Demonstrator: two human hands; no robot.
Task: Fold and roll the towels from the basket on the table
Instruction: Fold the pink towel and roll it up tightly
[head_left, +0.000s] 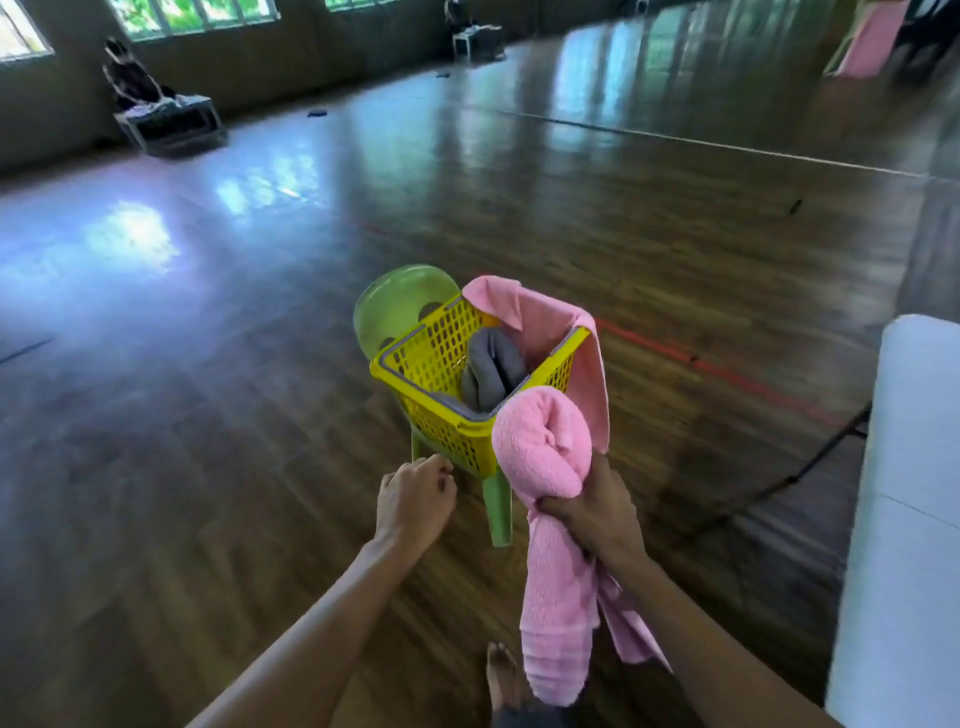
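Note:
A yellow plastic basket (431, 364) sits on a small green chair (402, 301) in front of me. Inside it lies a grey towel (491, 369), and a second pink towel (550, 317) hangs over its far right rim. My right hand (592, 506) grips a bunched pink towel (545, 447) around its middle, just in front of the basket's near corner; its loose end hangs down towards the floor. My left hand (415, 499) hovers beside the basket's near left side with fingers loosely curled, holding nothing.
A white table (909, 493) stands at the right edge. Dark wooden floor (208, 415) spreads all around. Far off at the back left, a person sits by a low table (171, 124); another low table (478, 41) stands at the back. My bare foot (501, 675) shows at the bottom.

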